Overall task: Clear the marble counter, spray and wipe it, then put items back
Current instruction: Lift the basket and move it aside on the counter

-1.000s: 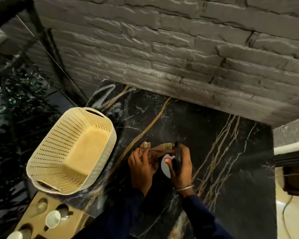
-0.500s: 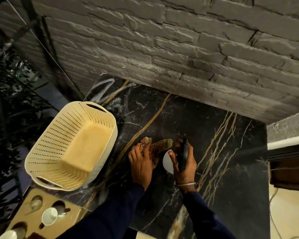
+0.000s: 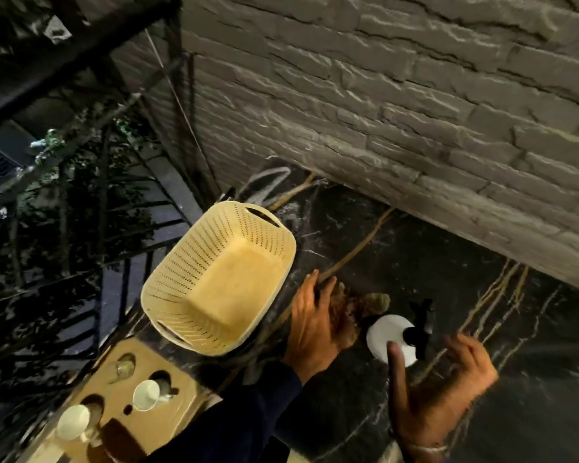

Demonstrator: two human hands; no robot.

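Note:
The black marble counter (image 3: 432,269) with gold veins runs along a grey stone wall. A brown cloth (image 3: 368,304) lies on it, and my left hand (image 3: 315,324) rests flat on the cloth's near end. A white spray bottle (image 3: 386,337) with a black trigger head stands upright just right of the cloth. My right hand (image 3: 445,392) hovers just in front of the bottle, fingers spread, holding nothing. A cream perforated plastic basket (image 3: 221,279) sits at the counter's left edge, with nothing inside it.
A cardboard tray (image 3: 141,406) with round cut-outs holding white cups lies below the counter's left corner. The stone wall (image 3: 398,111) closes the far side. A dark metal railing (image 3: 121,208) and foliage fill the left.
My right hand has let go of the spray bottle and pulled back toward me with fingers open; the bottle now stands alone. The view has swung left. My left hand stays on the cloth.

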